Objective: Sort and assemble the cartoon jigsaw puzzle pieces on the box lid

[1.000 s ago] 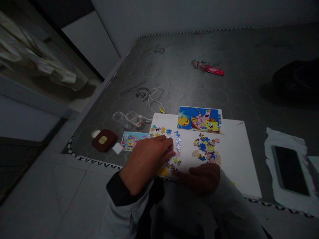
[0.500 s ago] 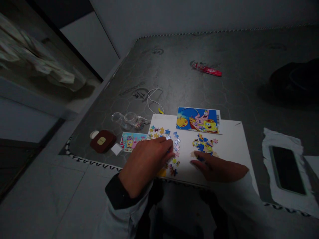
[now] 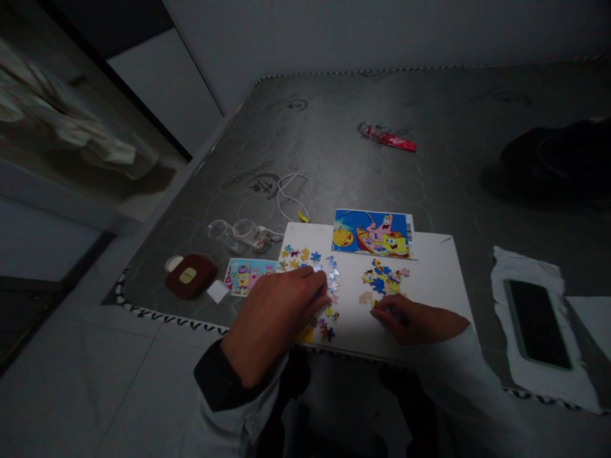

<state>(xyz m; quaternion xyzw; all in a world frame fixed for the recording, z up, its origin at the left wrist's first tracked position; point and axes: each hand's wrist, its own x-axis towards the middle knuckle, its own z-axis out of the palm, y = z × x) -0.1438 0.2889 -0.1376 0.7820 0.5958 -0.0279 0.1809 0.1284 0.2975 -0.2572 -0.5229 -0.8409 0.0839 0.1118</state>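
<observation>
My left hand [image 3: 279, 305], with a black band on the wrist, rests over loose puzzle pieces [image 3: 333, 270] on the left of a white board [image 3: 432, 270]. Its fingers are curled together, and what they hold, if anything, is hidden. On the right, my right hand [image 3: 415, 320] pinches a small puzzle piece [image 3: 374, 304] between thumb and forefinger. That hand is just below a cluster of puzzle pieces [image 3: 383, 278], mostly blue and yellow. A cartoon picture card [image 3: 375, 233] lies along the board's far edge.
Left of the board are a second cartoon card [image 3: 241, 275], a white cube-like object [image 3: 218, 291], a brown case [image 3: 191, 277] and clear plastic containers [image 3: 229, 235]. A phone [image 3: 537, 324] lies on white cloth at right. Farther back is a red packet [image 3: 389, 138].
My right thumb and forefinger have closed together on a small piece near the cluster. My left hand is almost unmoved. The whole view has shifted slightly.
</observation>
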